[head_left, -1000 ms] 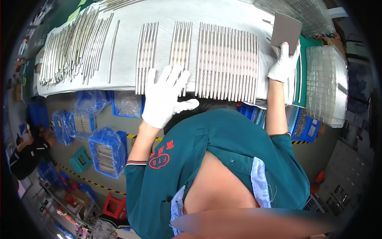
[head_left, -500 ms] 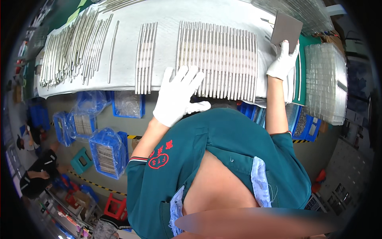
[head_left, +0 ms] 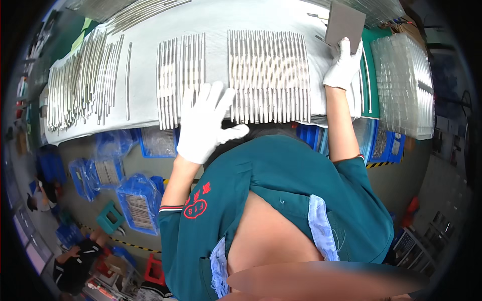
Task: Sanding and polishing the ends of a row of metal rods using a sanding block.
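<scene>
Left hand (head_left: pixel 203 125), white-gloved, is spread open with fingers splayed, laid at the near edge of the bench (head_left: pixel 150 25) between a small group of metal rods (head_left: pixel 182 75) and a large tidy block of rods (head_left: pixel 268 75); nothing is gripped by it. Right hand (head_left: pixel 344 65), also gloved, is closed on the lower edge of a flat grey plate (head_left: pixel 345 25), held upright against the right end of the big block. The rods are laid side by side on a pale sheet (head_left: pixel 140 108) covering the bench. A loose, uneven pile of rods (head_left: pixel 80 83) is seen far left, well apart from the hands, with one single rod (head_left: pixel 128 80) between it and the small group. A stack of clear trays (head_left: pixel 404 85) is set to the right on a green mat (head_left: pixel 370 55). Blue bins (head_left: pixel 135 205) with bagged parts are seen on the floor below, and another person (head_left: pixel 75 266) is crouched low left. Judged progress: the large block looks squared up and done, the small group partly aligned, the left pile not yet sorted, so a good half seems left. Against the earlier frames, the left hand is found shifted right and lower, off the rods toward the bench edge, and the gap beside the big block looks closed up; the right hand and plate are unchanged.
</scene>
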Demonstrator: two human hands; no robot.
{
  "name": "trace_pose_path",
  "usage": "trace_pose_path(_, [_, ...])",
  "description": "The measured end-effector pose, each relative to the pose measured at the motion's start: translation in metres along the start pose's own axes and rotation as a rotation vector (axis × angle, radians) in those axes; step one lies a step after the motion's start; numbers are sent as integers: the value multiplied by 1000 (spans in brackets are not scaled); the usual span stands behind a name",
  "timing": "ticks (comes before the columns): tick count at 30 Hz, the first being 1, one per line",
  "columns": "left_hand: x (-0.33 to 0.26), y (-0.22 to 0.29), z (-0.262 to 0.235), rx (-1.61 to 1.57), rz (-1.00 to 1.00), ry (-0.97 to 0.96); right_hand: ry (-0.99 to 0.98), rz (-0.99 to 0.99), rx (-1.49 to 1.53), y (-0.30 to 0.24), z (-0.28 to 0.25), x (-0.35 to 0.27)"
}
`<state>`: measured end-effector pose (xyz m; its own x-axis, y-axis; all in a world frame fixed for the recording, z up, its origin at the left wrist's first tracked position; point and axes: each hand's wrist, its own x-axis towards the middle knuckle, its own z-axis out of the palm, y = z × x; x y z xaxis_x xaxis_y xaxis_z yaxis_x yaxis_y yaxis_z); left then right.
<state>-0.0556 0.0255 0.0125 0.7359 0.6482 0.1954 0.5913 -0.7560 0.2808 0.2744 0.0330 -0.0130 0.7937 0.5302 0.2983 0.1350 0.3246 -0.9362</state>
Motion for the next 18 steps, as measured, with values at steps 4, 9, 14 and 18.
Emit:
trace_pose_path(4, [23,17,10,-105,161,-53,-20,-11,13,-5,4,0])
trace_pose_path(9, [21,17,21,-86,202,-46,-11,52,45,-10,7,-3])
trace_pose_path(14, [9,9,6,-83,99,-139,-29,50,69,-7,4,-2])
trace_pose_path(18, [-6,-2,9,-8,41,-78,-27,76,99,-6,3,-1])
